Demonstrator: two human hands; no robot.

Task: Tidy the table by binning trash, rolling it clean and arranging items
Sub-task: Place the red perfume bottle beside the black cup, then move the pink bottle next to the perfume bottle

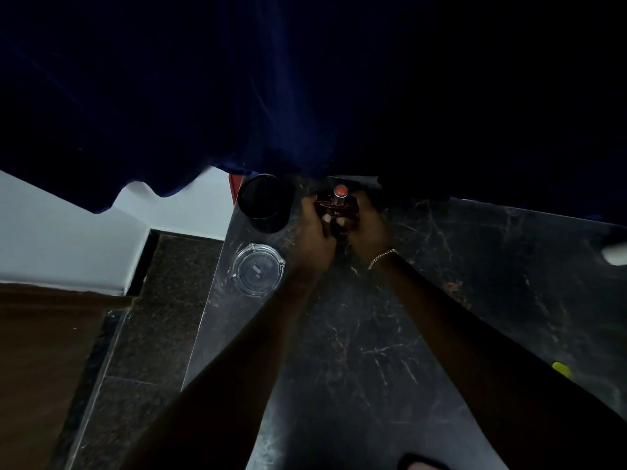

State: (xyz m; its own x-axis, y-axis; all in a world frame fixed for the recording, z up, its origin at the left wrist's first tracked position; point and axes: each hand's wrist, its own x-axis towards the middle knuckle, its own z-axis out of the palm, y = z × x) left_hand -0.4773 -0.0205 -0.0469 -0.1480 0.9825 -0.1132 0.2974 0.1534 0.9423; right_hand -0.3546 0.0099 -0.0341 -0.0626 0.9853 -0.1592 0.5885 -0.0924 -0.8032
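At the far corner of the black marble table [390, 334], my left hand [314, 232] and my right hand [368, 228] close together around a dark red bottle [337, 206] with a silver neck and an orange-red cap. The bottle stands upright just under the edge of the blue curtain [203, 96]. A bracelet sits on my right wrist. A black cup [266, 203] stands left of the bottle at the table corner. Nearer me, a clear glass ashtray [258, 269] rests near the table's left edge.
The curtain hangs over the table's far side and hides what lies behind it. A white object [615, 254] shows at the right edge, and a small yellow item [561, 369] lies at the table's near right. Dark granite floor [152, 317] and a white wall are to the left.
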